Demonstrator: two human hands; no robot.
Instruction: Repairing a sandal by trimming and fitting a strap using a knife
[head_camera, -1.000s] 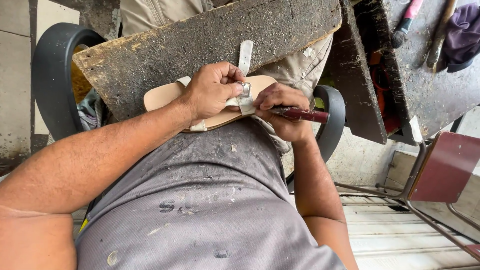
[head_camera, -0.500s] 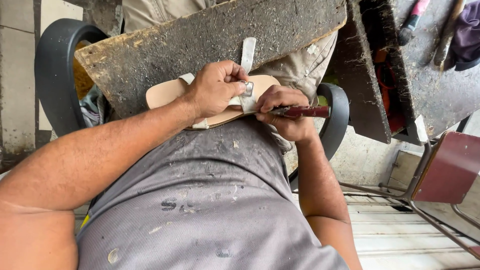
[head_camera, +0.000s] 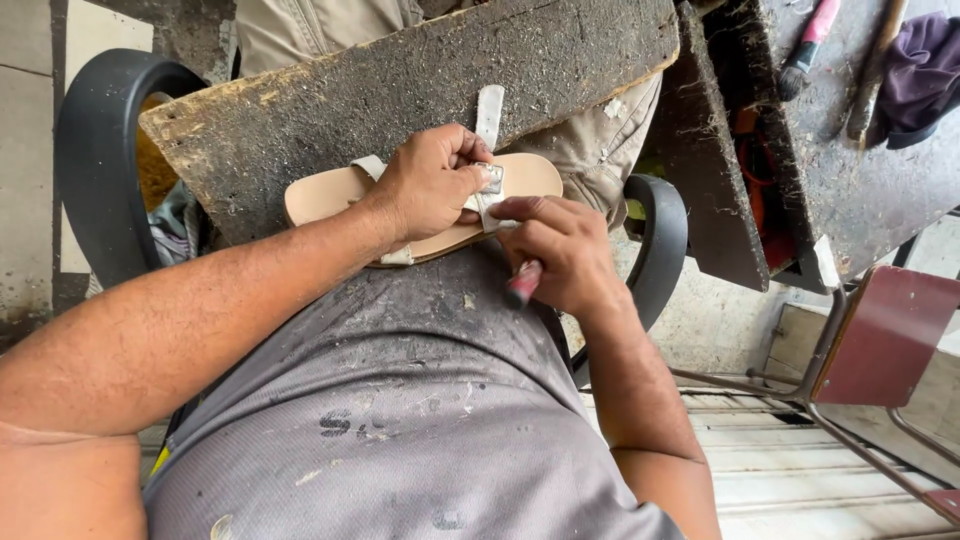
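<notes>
**Hands bunched over the sandal strap**

While the left hand (head_camera: 432, 182) covers the middle of the tan sandal (head_camera: 330, 192), much of the sole is hidden, and the near edge of it slips behind the knuckles. The sandal lies flat on a rough, dirty wooden board (head_camera: 420, 90) across the lap, toe end towards the left. The left fingers are curled tight, pinching the pale strap (head_camera: 489, 112) where it crosses the sole; the strap's free end sticks up past the sandal onto the board. The right hand (head_camera: 560, 255) sits just beside, touching the sandal's edge, fingers closed around a red-handled tool (head_camera: 522, 285). Only the butt of that handle shows; its working end is buried under the fingers, so what kind of tool it is cannot be told. Off to the right, a grimy workbench (head_camera: 850, 190) holds a pink-handled brush (head_camera: 805, 45), cut off at the top edge, and a dark red chair (head_camera: 880, 335) stands below it
</notes>
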